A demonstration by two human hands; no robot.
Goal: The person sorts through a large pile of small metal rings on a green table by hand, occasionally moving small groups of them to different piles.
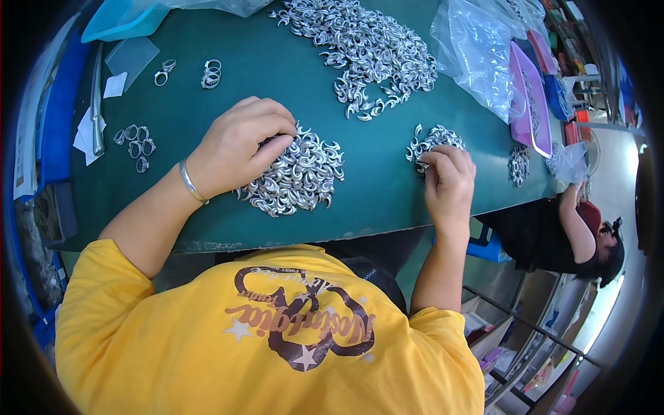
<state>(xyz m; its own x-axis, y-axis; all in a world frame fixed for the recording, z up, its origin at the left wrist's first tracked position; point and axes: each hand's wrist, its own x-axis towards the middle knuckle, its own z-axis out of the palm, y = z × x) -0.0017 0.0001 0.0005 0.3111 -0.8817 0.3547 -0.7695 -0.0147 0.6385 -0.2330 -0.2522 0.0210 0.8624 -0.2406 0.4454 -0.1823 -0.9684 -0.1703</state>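
Observation:
My left hand (242, 142) rests at the upper left edge of a middle-sized pile of silver crescent-shaped metal pieces (297, 176). Its fingers are bent and pressed together with the thumb close under them; what lies between the tips is hidden. At a smaller pile of like silver pieces (437, 138), my right hand (451, 180) has thumb and fingers drawn together in a pinch at the pile's near edge. Whatever is in that pinch is too small to make out. Beyond both hands spreads a large heap of the same crescents (377, 52).
Silver rings (140, 145) lie in small groups at the left, near a long metal tool (97, 111) and paper slips (115, 85). A turquoise tray (124, 21) sits far left. Rightward are a clear plastic bag (477, 59), a pink basket (543, 135) and another person (546, 232).

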